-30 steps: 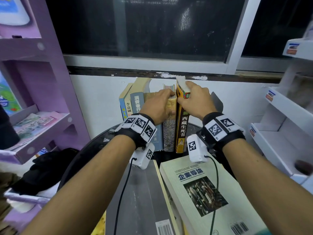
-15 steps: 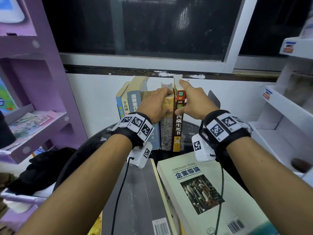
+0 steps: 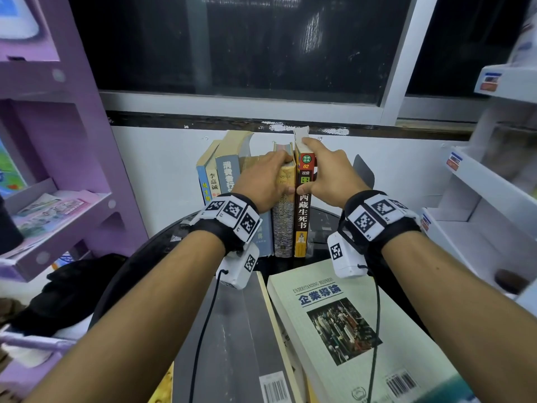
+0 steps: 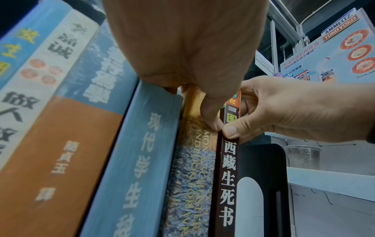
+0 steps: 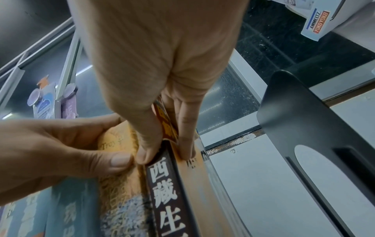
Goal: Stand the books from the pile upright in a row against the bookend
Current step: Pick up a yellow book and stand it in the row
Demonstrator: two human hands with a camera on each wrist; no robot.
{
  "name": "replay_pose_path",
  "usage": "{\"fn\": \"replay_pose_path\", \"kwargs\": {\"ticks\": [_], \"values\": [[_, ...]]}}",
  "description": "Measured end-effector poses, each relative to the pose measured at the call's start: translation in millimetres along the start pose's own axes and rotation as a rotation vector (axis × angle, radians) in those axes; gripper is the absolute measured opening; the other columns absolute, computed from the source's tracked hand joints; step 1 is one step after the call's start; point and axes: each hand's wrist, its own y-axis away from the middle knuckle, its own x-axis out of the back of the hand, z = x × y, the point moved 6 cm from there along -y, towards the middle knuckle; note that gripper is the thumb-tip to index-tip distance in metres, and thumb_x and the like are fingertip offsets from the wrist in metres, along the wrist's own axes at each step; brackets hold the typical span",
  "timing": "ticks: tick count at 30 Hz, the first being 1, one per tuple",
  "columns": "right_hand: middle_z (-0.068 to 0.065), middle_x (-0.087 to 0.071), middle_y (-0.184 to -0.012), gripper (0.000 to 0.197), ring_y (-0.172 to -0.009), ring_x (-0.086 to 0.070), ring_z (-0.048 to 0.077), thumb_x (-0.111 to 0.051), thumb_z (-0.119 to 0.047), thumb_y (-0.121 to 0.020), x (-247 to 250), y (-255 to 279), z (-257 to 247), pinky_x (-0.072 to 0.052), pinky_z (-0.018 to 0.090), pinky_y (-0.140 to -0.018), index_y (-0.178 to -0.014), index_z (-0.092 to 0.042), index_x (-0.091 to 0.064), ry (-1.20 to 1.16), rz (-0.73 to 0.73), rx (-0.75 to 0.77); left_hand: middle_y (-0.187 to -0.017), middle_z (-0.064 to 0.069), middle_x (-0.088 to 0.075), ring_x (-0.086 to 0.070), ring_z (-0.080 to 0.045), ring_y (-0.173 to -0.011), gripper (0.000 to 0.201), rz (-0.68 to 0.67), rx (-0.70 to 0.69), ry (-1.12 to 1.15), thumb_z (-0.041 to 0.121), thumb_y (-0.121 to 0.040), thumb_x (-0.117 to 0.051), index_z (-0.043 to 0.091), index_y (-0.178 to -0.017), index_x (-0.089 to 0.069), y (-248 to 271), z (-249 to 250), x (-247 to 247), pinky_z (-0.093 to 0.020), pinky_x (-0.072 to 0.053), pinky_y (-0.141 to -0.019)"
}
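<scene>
Books stand upright in a row near the far edge of the round dark table, spines facing the person: blue and cream ones at the left, a blue-grey one, a mottled yellow-and-blue one, and at the right end a thin dark brown book with white Chinese characters down its spine and an orange cover. The right hand pinches this brown book near its top, thumb on the spine's edge and fingers along the cover. The left hand grips the mottled book beside it, fingers curled over its top and thumb on the spine; the two thumbs touch. A black metal bookend stands just right of the brown book, with a gap between them. At the table's near edge lie the piled books: a pale green one and a grey one, both flat.
</scene>
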Motion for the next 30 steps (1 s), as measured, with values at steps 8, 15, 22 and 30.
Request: {"fn": "replay_pose_path", "kwargs": {"ticks": [8, 15, 22, 30], "values": [[0.015, -0.056, -0.117, 0.102, -0.105, -0.061, 0.029, -0.088, -0.023, -0.067, -3, -2, 1, -0.051, 0.042, -0.094, -0.148, -0.026, -0.026, -0.003, -0.004, -0.017, -0.132, -0.003, -0.050, -0.047, -0.020, -0.120, 0.054, 0.017, -0.006, -0.026, 0.026, -0.086, -0.067, 0.017, -0.132, -0.041, 0, -1, -2, -0.028, -0.034, -0.086], [0.014, -0.060, -0.114, 0.101, -0.103, -0.062, 0.029, -0.087, -0.032, -0.066, -6, 2, 5, -0.052, 0.043, -0.092, -0.146, -0.028, -0.025, -0.019, 0.010, -0.018, -0.133, -0.004, -0.049, -0.048, -0.021, -0.119, 0.055, 0.009, -0.006, -0.008, 0.026, -0.086, -0.067, 0.017, -0.133, -0.040, 0, 1, -4, -0.036, -0.040, -0.093], [0.015, -0.061, -0.117, 0.103, -0.105, -0.062, 0.029, -0.082, -0.026, -0.073, -4, 10, 7, -0.051, 0.041, -0.093, -0.150, -0.031, -0.014, -0.082, -0.020, -0.041, -0.143, 0.000, -0.040, -0.041, -0.021, -0.129, 0.060, 0.043, 0.005, 0.024, 0.031, -0.087, -0.065, 0.017, -0.139, -0.038, 9, 4, -2, -0.037, -0.035, -0.105], [0.012, -0.058, -0.133, 0.099, -0.109, -0.064, 0.025, -0.078, -0.018, -0.079, 9, 31, 8, -0.050, 0.033, -0.092, -0.152, -0.032, -0.013, -0.138, -0.089, -0.053, -0.146, -0.004, -0.037, -0.035, -0.023, -0.135, 0.061, 0.006, 0.008, 0.056, 0.030, -0.088, -0.063, 0.015, -0.140, -0.037, 24, 11, 4, -0.041, -0.029, -0.113]]}}
